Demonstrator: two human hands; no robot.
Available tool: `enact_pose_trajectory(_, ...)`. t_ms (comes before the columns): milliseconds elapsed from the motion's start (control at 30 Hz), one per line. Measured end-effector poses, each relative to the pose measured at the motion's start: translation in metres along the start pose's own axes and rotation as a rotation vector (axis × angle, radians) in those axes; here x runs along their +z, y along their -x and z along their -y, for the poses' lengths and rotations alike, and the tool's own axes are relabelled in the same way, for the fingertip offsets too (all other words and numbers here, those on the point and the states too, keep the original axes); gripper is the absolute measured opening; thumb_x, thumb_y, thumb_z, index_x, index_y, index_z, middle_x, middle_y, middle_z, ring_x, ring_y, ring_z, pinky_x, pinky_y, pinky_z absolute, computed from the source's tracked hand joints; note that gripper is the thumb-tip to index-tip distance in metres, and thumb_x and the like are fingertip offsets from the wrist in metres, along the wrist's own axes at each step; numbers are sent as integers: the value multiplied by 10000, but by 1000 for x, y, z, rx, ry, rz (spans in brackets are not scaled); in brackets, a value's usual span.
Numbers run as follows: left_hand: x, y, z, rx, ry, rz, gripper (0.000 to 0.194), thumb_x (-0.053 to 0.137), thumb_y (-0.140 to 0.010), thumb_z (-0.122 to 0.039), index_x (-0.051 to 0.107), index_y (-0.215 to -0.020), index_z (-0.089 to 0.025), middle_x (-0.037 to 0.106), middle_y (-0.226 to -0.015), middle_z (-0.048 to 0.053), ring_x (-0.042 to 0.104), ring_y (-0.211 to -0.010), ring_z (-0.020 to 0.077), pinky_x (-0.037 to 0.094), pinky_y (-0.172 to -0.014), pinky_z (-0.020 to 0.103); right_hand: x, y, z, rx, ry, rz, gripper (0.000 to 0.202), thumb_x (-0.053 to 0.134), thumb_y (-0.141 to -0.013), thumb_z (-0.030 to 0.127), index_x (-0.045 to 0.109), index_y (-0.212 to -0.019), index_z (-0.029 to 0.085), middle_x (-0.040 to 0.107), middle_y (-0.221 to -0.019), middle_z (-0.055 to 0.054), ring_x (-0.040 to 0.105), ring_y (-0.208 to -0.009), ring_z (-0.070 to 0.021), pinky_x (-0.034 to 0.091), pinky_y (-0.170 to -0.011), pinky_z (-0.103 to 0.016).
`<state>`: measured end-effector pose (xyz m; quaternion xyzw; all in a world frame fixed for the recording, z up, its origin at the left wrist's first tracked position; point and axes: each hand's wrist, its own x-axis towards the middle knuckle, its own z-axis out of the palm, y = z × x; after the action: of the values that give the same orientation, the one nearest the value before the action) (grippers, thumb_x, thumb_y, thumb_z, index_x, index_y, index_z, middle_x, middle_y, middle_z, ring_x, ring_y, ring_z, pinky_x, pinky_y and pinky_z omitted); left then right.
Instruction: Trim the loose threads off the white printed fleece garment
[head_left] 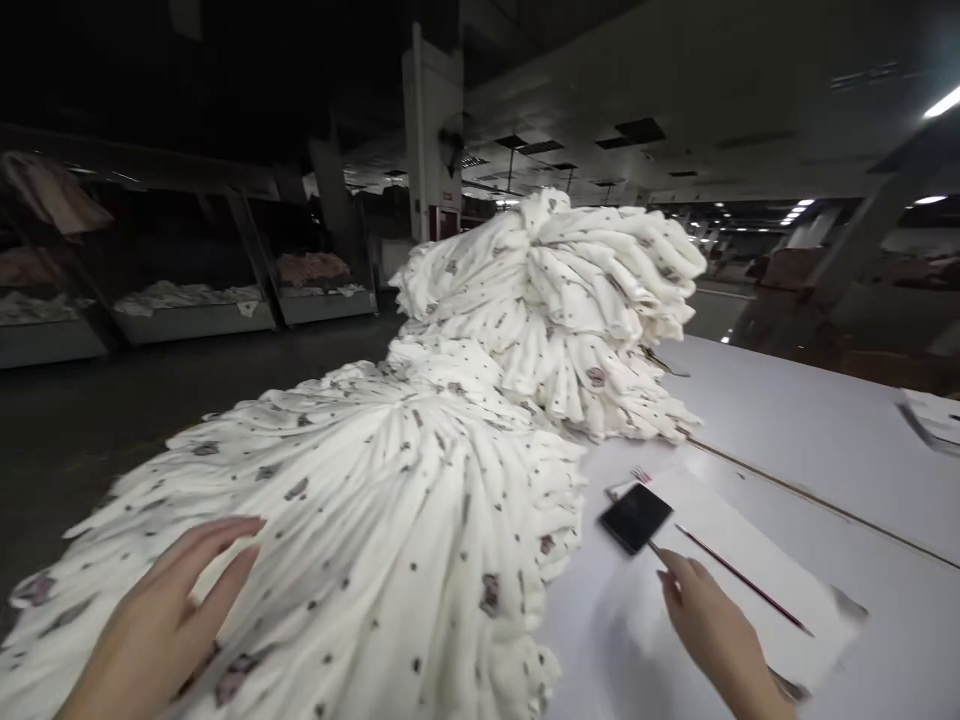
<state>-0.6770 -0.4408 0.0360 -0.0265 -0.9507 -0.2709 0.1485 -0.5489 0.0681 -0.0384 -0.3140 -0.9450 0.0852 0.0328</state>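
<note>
Left grip [161, 625] flat on fabric stack [360, 520], running away.

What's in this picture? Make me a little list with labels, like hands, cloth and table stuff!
left hand: left hand lies flat and open on the cloth pile
right hand: right hand open, fingertips close to the phone, holding nothing
cloth: white, with small dark prints, stacked in two heaps
table: white table
table stuff: dark phone, thin red stick, paper sheet
background: dim hall, shelves with fabric

Left hand [161, 625] flat, fingers [225, 535] spread, right hand [712, 625] extended forward, fingers loosely together
</note>
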Motion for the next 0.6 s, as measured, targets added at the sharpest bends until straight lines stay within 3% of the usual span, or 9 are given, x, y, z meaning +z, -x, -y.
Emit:
enact_pose_trajectory(33, -7, -25, 10, 38, -63, 44, 386, 323, -880, -504, 566, -1076, -278, 622, -1230, -14, 602, -1100, 298, 532, -751, 358, -2, 9, 30, -82, -44, -20, 328, 385, -963, 264, 513, -1262, 211, 627, -1204, -116, 688, -906, -243, 541, -678, -327)
enact_pose_trajectory(100, -2, -72, 18, 105, -63, 96, 375, 356, -868, -458, 611, -1011, -222, 695, -1091, 0, 650, -1007, 243, 518, -807, 309, -9, 28, 99, -294, -209, -97, 328, 389, -956, 362, 518, -1238, 254, 652, -1169, -86, 704, -821, -218, 548, -674, -307)
enact_pose_trajectory(200, 33, -123, 11, 246, -61, 179, 370, 421, -849, -410, 677, -1002, -192, 710, -1110, 64, 646, -1050, 241, 473, -937, 314, -28, 45, 223, -532, -445, -176, 297, 333, -975, 326, 534, -1183, 259, 665, -1117, -86, 702, -838, -218, 555, -698, -315)
enact_pose_trajectory(300, 69, -161, 7, 315, -77, 217, 538, 484, -831, -410, 556, -1291, -141, 466, -1447, 152, 350, -1373, 325, 268, -1117, 463, -37, 39, 341, -728, -465, -187, 297, 387, -956, 205, 514, -1218, 267, 664, -1115, -47, 679, -951, -170, 544, -783, -236)
enact_pose_trajectory(367, 89, -189, 11, 298, -82, 267, 764, 577, -764, -420, 378, -1429, -100, 304, -1537, 199, 173, -1433, 391, 169, -1111, 603, -25, 24, 395, -789, -236, -264, 327, 435, -937, 162, 494, -1241, 268, 682, -1066, -14, 692, -891, -125, 542, -754, -174)
enact_pose_trajectory(433, 103, -216, 18, 291, -67, 365, 870, 632, -711, -378, 305, -1460, -82, 356, -1508, 218, 272, -1399, 405, 235, -1080, 617, 0, 10, 417, -702, -99, -314, 237, 489, -834, 69, 608, -993, 198, 708, -855, -50, 707, -679, -186, 553, -558, -232)
enact_pose_trajectory(467, 109, -228, 22, 304, -52, 422, 848, 629, -713, -359, 321, -1456, -91, 425, -1473, 202, 371, -1358, 380, 302, -1070, 563, 16, 5, 417, -677, -38, -337, 232, 505, -770, 22, 626, -897, 174, 712, -805, -74, 706, -646, -219, 542, -501, -255)
enact_pose_trajectory(533, 116, -240, 29, 348, -20, 529, 726, 593, -751, -357, 416, -1414, -120, 567, -1371, 155, 535, -1244, 310, 410, -1026, 418, 46, 4, 401, -743, 64, -362, 380, 575, -656, 19, 633, -1008, 148, 740, -842, -78, 715, -719, -269, 558, -516, -290)
enact_pose_trajectory(600, 118, -238, 37, 392, -11, 622, 602, 575, -769, -362, 532, -1334, -159, 655, -1277, 115, 606, -1163, 283, 460, -971, 344, 68, 14, 376, -779, 148, -396, 398, 565, -691, -2, 619, -1061, 133, 752, -827, -66, 717, -728, -254, 552, -515, -269)
